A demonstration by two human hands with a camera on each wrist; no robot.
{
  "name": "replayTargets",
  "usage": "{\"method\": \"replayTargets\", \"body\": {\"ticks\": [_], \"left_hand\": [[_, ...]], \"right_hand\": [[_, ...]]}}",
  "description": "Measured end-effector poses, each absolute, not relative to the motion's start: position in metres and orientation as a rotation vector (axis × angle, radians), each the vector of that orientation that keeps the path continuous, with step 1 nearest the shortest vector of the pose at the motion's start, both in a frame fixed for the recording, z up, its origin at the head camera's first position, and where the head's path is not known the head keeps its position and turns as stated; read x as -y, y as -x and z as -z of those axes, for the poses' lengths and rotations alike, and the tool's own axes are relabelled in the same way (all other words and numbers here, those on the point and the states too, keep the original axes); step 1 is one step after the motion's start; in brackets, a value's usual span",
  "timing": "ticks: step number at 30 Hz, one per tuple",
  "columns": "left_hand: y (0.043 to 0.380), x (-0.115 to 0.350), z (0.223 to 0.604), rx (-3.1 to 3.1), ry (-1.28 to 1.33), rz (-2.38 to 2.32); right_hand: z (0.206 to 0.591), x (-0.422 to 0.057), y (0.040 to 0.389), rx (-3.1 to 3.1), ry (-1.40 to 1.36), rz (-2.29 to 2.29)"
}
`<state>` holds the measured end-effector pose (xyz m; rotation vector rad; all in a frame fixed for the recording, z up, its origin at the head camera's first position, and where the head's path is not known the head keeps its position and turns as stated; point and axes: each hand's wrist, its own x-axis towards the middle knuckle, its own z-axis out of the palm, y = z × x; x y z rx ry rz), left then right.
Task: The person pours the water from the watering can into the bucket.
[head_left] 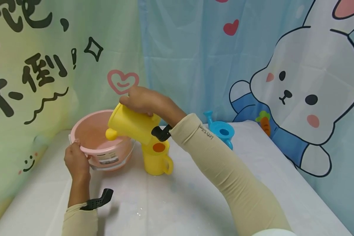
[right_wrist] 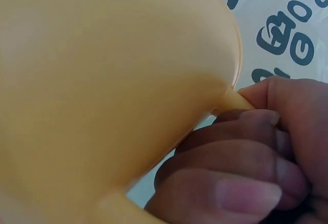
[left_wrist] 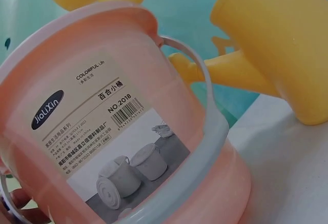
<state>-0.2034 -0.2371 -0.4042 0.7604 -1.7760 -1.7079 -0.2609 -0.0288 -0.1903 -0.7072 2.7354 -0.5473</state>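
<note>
My right hand [head_left: 144,101] grips the handle of a yellow watering can [head_left: 129,123], fingers curled round it in the right wrist view. The can is tilted, its round spout head [head_left: 111,134] over the opening of a pink bucket [head_left: 106,158]. Whether water flows cannot be made out. My left hand [head_left: 77,160] holds the bucket's near-left rim, with the thumb on the edge. In the left wrist view, a few fingertips [left_wrist: 23,204] show beside the bucket. A second yellow watering can [head_left: 155,162] stands upright right of the bucket, its top partly hidden behind the held one.
Behind my right forearm a blue watering can [head_left: 222,129] stands, partly covered by the sleeve. Small water drops [head_left: 139,211] lie on the white tabletop [head_left: 177,203]. A printed cloth backdrop [head_left: 183,49] rises along the table's far and left sides.
</note>
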Motion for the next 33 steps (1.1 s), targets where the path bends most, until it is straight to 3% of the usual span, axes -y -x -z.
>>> {"method": "replayTargets", "body": {"ticks": [24, 33], "left_hand": [[0.204, 0.240, 0.407, 1.747, -0.783, 1.736], [0.204, 0.241, 0.404, 1.770, -0.792, 1.716]], "right_hand": [[0.205, 0.024, 0.261, -2.759, 0.789, 0.692], [0.235, 0.004, 0.267, -2.764, 0.740, 1.058]]}}
